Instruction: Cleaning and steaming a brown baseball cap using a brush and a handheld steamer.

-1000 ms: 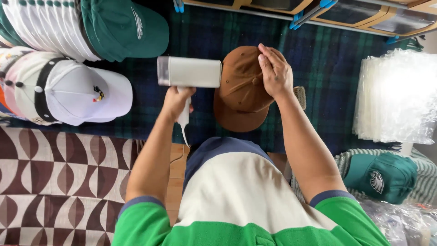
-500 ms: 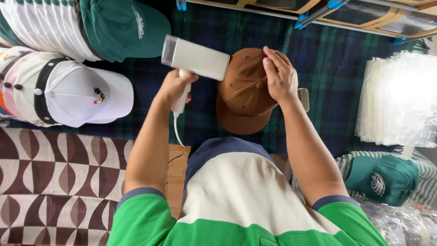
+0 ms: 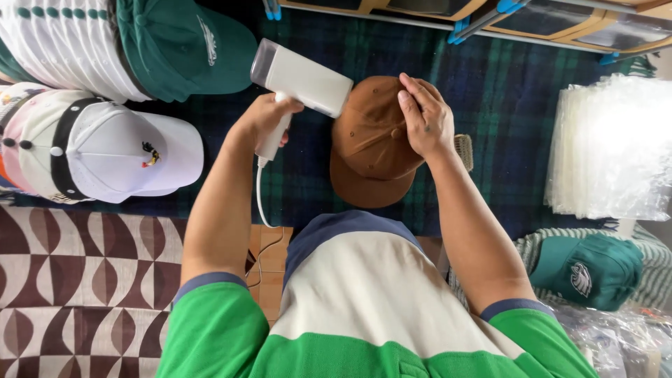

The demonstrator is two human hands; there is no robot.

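Head view: a white handheld steamer [image 3: 302, 80] is being gripped by its handle in the left hand [image 3: 269, 120], fingers wrapped fully around it, its head being tilted toward a brown cap [image 3: 374, 143]. That cap is sitting near the middle of the plaid blanket [image 3: 511, 105], pressed under the right hand [image 3: 425, 117], fingers spread flat on its crown. White caps [image 3: 105, 150] are being kept stacked at the left edge.

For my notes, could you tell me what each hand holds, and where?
Left hand grips the white steamer by its handle; right hand rests flat on the brown cap crown.
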